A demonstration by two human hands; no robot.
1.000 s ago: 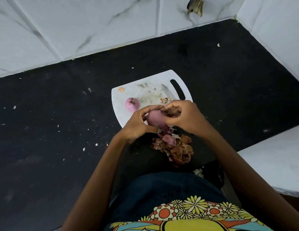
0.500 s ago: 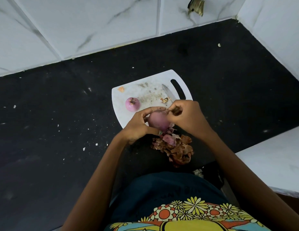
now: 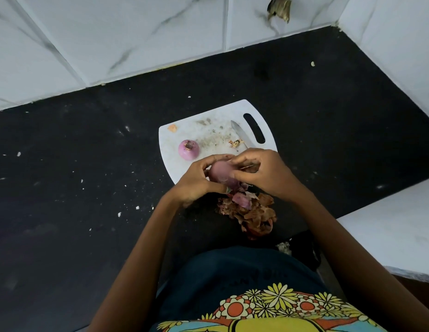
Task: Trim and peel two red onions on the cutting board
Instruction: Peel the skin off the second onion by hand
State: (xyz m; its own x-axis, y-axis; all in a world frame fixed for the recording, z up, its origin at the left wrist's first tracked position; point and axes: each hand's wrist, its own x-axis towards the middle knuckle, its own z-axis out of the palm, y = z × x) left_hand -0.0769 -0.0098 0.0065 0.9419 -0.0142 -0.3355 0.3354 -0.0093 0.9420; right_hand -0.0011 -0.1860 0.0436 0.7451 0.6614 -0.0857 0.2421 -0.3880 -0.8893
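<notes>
Black speckled counter [image 3: 65, 188], left hand [image 3: 196, 183] and right hand [image 3: 263, 173] fingers grasping round purple-red onion [image 3: 220, 174], second peeled red onion [image 3: 188, 150] on white plastic cutting board [image 3: 208, 123] beyond the fingers, brown peel pile [image 3: 251, 214] below them

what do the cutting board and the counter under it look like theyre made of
Cutting board: probably plastic, matte white, thin, with a moulded handle slot and stains on it. Counter: looks like black polished stone, perhaps granite, with a faint sheen; the pale bits on it seem to be loose scraps.

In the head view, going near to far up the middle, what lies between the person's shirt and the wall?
Pile of onion skins → onion held in both hands → knife on the cutting board → black counter.
</notes>
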